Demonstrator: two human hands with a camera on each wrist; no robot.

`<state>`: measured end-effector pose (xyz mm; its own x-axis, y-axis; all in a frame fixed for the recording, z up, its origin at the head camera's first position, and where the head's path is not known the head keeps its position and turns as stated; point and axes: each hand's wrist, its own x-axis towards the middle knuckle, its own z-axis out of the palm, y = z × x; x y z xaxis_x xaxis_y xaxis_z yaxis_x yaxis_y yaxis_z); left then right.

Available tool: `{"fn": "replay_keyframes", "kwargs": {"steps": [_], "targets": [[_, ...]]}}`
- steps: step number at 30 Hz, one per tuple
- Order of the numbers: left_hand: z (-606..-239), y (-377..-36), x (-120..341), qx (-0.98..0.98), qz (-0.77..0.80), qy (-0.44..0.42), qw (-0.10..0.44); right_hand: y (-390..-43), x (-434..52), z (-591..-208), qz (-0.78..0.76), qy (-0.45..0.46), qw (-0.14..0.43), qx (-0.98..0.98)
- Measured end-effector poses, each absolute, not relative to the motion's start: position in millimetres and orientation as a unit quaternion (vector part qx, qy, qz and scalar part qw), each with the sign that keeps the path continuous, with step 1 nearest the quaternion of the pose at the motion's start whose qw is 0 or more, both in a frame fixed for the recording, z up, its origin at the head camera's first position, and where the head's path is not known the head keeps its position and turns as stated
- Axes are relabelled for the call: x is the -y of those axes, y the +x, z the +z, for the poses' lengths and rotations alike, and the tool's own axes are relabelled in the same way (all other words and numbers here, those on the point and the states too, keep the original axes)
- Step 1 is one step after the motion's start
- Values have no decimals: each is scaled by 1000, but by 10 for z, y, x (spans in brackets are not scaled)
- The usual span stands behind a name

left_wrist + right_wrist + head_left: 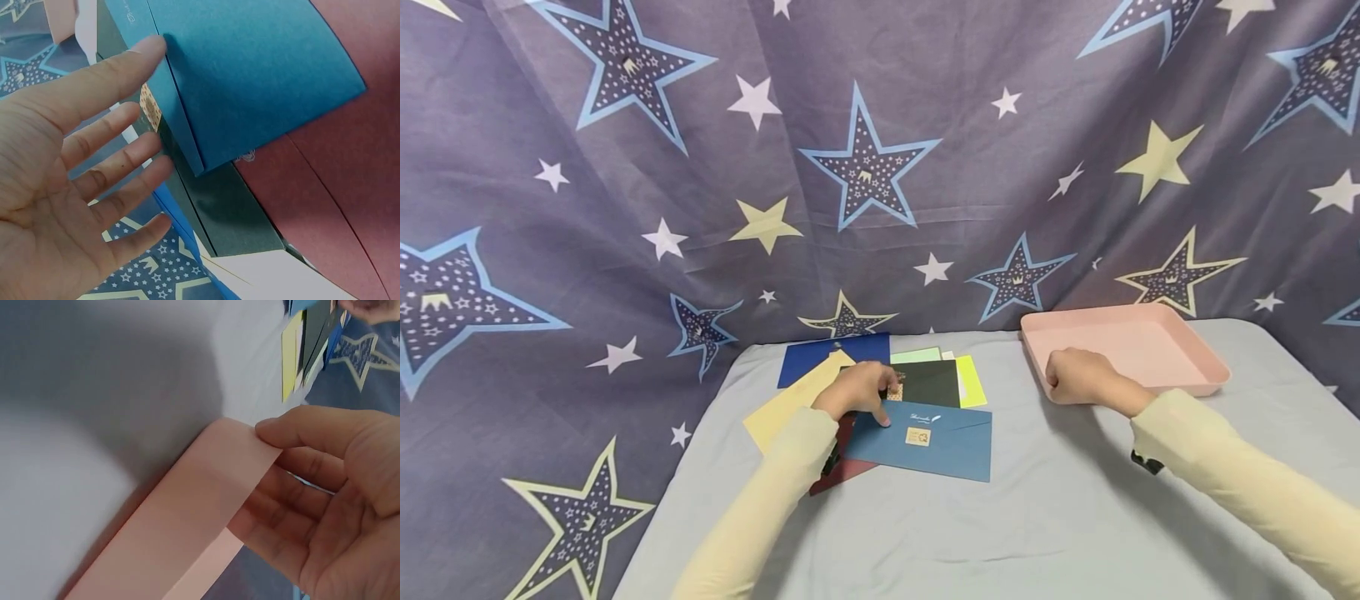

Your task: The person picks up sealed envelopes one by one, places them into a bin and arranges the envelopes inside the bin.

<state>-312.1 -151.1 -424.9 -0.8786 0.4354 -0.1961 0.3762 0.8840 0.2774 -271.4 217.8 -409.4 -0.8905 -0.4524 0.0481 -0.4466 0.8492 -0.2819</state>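
Above a spread of envelopes, my left hand (pixel 859 388) has its fingers apart and loosely bent, with nothing held in them. Its thumb lies at the left end of a teal envelope (pixel 947 446); whether it touches the paper I cannot tell. Under that envelope are a black envelope (pixel 936 380) and a dark red envelope (pixel 312 187). My right hand (pixel 1084 377) grips the near left corner of a pink tray (pixel 1157 337). In the right wrist view the thumb is at the outside of the tray wall (pixel 206 469) and the fingers curl over to the inside.
A yellow-tan envelope (pixel 786 404) and a dark blue envelope (pixel 865 348) lie left and behind. Pale green paper (pixel 917 355) and a bright yellow piece (pixel 972 383) stick out at the back. A star-patterned curtain (pixel 880 275) rises behind the grey cloth-covered table (pixel 970 542).
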Motion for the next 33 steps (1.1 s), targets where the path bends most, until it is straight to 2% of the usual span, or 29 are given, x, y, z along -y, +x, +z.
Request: {"fn": "replay_keyframes", "kwargs": {"steps": [9,15,20,33], "targets": [[-4265,-3141,1524,-962,112,197,152,-2472,-2031,-4156,-148,-260,-26,-954],[-4246,-3135,1524,-960,117,197,158,-2177,-1791,-4094,-148,-242,1,-959],[-4259,-3154,1523,-961,109,201,158,-2016,-1626,-4135,-146,-239,-2,-960],[-4248,-3136,1508,-955,129,209,169,-1854,-1401,-4219,-153,-250,-3,-956]]}}
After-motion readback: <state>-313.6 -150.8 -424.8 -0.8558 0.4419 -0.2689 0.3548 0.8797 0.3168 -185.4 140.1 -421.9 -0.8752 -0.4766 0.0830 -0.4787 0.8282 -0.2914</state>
